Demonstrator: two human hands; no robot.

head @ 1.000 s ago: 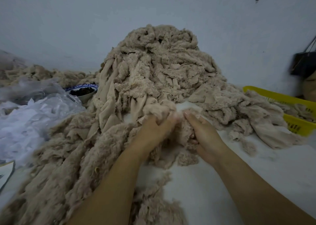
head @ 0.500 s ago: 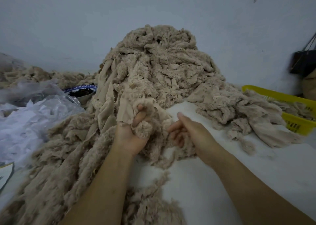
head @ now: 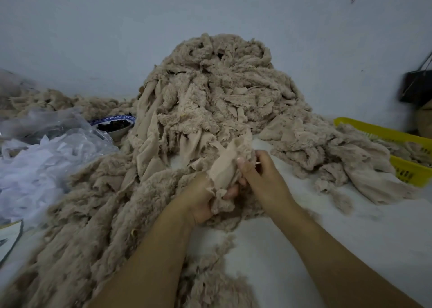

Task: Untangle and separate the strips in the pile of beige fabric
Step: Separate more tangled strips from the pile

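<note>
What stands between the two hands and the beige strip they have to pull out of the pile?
Nothing visible does. The left hand grips the beige strip from below, and the right hand pinches it with the thumb, right in front of the pile.

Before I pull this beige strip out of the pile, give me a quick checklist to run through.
1. Left hand grips the smooth beige fabric strip from below: ok.
2. Right hand pinches the same strip, thumb on it: ok.
3. Strip's far end free of the tall beige fabric pile: cannot tell, it runs into the fluff.
4. Bare white table surface on the right for laying it down: ok.
5. Yellow plastic basket in view at far right: ok.
</note>
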